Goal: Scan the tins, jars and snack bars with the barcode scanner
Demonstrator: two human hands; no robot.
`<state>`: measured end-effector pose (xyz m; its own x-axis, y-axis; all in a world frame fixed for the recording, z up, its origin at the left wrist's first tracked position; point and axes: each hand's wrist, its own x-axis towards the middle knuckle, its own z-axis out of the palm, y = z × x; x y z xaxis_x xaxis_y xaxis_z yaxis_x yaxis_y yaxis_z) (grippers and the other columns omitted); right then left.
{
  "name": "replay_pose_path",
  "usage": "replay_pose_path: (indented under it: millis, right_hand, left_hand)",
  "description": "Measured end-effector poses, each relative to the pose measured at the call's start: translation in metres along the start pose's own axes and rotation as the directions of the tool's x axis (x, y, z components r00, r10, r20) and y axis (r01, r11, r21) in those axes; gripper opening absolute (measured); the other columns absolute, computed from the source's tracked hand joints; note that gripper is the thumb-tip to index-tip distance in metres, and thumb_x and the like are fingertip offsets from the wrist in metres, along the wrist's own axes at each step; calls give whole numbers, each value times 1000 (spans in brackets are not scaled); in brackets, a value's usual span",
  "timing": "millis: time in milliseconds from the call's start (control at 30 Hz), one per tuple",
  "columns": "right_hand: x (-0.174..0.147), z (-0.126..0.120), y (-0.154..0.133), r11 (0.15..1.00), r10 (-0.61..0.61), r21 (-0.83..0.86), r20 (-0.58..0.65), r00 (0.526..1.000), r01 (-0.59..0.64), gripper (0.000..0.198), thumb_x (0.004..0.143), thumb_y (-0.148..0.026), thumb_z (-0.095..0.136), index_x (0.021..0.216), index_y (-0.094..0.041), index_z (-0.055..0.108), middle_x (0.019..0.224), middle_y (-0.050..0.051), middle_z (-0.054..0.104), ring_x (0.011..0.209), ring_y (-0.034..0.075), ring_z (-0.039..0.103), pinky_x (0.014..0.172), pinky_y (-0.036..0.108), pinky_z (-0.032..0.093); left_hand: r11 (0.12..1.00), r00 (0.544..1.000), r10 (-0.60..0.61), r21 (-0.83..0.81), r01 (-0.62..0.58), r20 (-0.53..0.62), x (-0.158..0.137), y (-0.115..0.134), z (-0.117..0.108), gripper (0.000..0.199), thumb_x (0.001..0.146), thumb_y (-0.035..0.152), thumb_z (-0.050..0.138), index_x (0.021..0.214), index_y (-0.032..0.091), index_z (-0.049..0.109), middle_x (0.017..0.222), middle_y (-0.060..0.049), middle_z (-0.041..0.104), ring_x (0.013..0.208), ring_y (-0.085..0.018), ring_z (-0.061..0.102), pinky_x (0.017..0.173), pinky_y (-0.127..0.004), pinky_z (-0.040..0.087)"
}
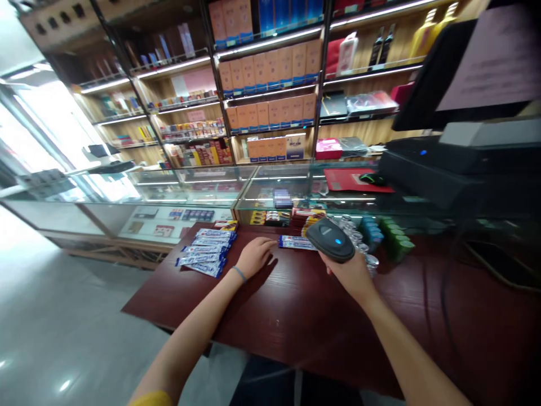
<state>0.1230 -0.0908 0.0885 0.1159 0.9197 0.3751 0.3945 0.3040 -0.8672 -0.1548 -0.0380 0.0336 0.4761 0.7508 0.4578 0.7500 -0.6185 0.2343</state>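
In my right hand (353,276) is a black barcode scanner (330,239) with a lit blue light on top. My fingers wrap its handle, mostly hidden under the scanner head. My left hand (256,255) lies low over the dark red-brown table (270,316), palm down, fingers stretched to the right and holding nothing visible. Just beyond its fingertips are a few slim blue-and-white packets (295,242), partly covered by the scanner. To the left of that hand, a spread pile of similar packets (206,251) rests on the table.
Clear-topped containers (372,262), blue packs (372,231) and green packs (396,237) stand in rows right of the scanner. A glass display counter (198,189) borders the table's far side. At right are a black monitor (431,79) and a dark phone-like slab (502,264).
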Motion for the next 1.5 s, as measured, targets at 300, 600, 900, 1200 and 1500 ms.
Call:
replay_pose_path:
  millis: [300,600,900,1200,1500]
  right_hand:
    - [-28,39,2,993,-65,-83,256,964,89,58,72,-33,66,128,-23,57,103,7,75,106,29,68,86,39,54]
    - [-33,49,5,977,-51,-177,342,938,117,47,72,-38,66,117,-26,61,94,5,75,99,29,70,74,33,54]
    - [-32,47,6,978,-18,-192,329,944,85,51,72,-37,64,121,-25,58,99,6,75,101,30,70,78,35,54]
    - [-29,44,8,978,-16,-194,314,949,81,54,70,-35,66,122,-23,60,99,6,76,97,29,71,76,33,55]
    - [-29,46,16,968,-51,-220,305,951,122,59,72,-41,67,129,-26,58,101,6,76,103,31,69,76,34,55]
  left_hand:
    - [895,932,-329,265,359,-153,-120,-71,-79,33,93,22,49,124,22,60,116,-11,61,109,-26,57,97,-43,47]
    - [821,868,-440,290,493,-229,-150,-89,-79,31,91,19,49,117,24,65,116,-9,67,110,-27,58,98,-42,45]
    - [825,819,-451,184,534,-355,-127,-67,-86,29,95,20,43,113,23,66,103,-8,69,98,-24,62,90,-37,46]
    - [888,894,-394,162,430,-213,-126,-68,-98,28,95,34,51,118,23,63,116,-8,65,110,-24,60,98,-37,47]
    - [859,906,-412,291,421,-95,-185,-77,-103,31,96,29,49,122,25,65,113,-9,67,105,-24,61,96,-40,49]
